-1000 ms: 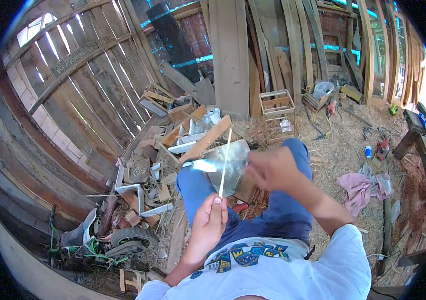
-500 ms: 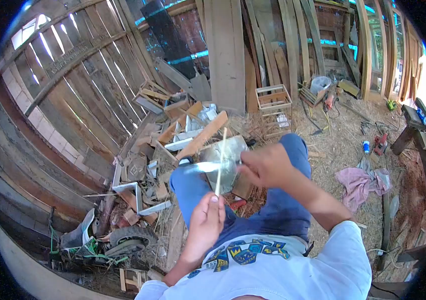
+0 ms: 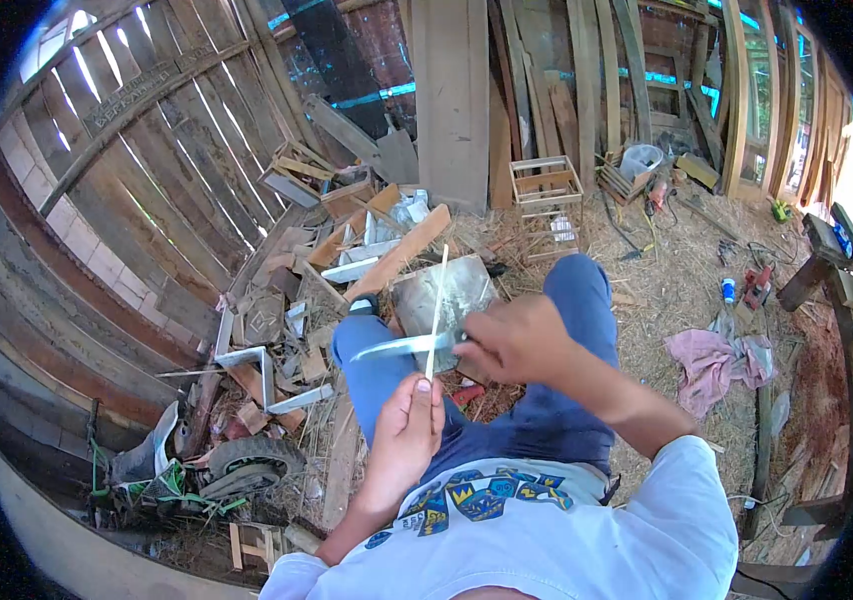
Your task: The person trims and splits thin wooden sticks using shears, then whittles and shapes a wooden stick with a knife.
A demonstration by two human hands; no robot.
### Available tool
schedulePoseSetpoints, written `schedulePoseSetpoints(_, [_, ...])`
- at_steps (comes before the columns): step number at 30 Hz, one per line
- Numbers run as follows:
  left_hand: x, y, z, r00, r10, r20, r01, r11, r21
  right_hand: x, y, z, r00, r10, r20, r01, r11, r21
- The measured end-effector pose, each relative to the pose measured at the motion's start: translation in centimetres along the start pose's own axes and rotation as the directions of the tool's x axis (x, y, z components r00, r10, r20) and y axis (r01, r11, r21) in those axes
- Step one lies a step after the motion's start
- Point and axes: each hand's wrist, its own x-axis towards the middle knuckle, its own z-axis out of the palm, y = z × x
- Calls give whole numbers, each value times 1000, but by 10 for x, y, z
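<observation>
A thin pale stick rises from my left hand, its lower end pinched between thumb and fingers. My right hand is closed round the handle of a knife, whose shiny blade points left and crosses the stick a little above my left hand. Below the hands, between my knees, a worn grey slab lies on the ground. The knife's handle is mostly hidden by my fingers.
Wood scraps and a plank are heaped at the left, above a toy-like wheeled vehicle. A wooden rack stands ahead. A pink cloth, a blue can and a red tool lie at the right.
The knife blade has moved lower along the stick, closer to my left hand, and shows less blur. Both hands have shifted slightly left in view.
</observation>
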Motion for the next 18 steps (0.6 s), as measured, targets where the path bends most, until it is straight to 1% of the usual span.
schedulePoseSetpoints(1, [-3,-2,-1,1000,7,6,-7,1000,28,0,4,2,1000,5,5,-5,1000,8])
schedulePoseSetpoints(3, [1,-2,-1,1000,-12,-5,12,1000,16,3,20,3,995,100,-26,-101,995,-12])
schedulePoseSetpoints(4, [6,0,0,1000,-12,-14,12,1000,8,3,18,2,995,93,-25,-94,995,-18])
schedulePoseSetpoints(5, [5,0,1,1000,-14,11,14,1000,-24,2,11,3,998,65,-13,-66,997,-28])
schedulePoseSetpoints(7, [2,1,2,999,-26,26,26,1000,-11,0,7,1,1000,14,8,-14,998,-62])
schedulePoseSetpoints(8, [0,1,2,999,-40,36,40,999,1,1,14,2,1000,18,10,-18,998,-57])
schedulePoseSetpoints(10, [4,-1,0,999,-49,20,50,999,-14,5,30,2,993,116,20,-114,989,-91])
schedulePoseSetpoints(11, [8,0,1,999,-43,5,43,999,-28,5,25,6,994,103,-28,-105,991,-82])
schedulePoseSetpoints(12, [8,-1,2,999,-35,9,36,999,-27,4,21,4,994,101,-33,-103,991,-88])
schedulePoseSetpoints(14, [5,-4,1,997,-60,39,62,996,-64,1,12,3,999,34,-1,-34,999,-39])
schedulePoseSetpoints(15, [5,-3,0,997,-64,37,66,996,-59,-1,19,3,998,61,-6,-61,995,-80])
schedulePoseSetpoints(16, [6,-2,-1,997,-70,28,71,996,-47,-1,23,8,998,69,-4,-69,995,-74])
schedulePoseSetpoints(18, [7,-4,2,998,-65,23,66,997,-48,2,34,11,982,186,-18,-187,978,-95])
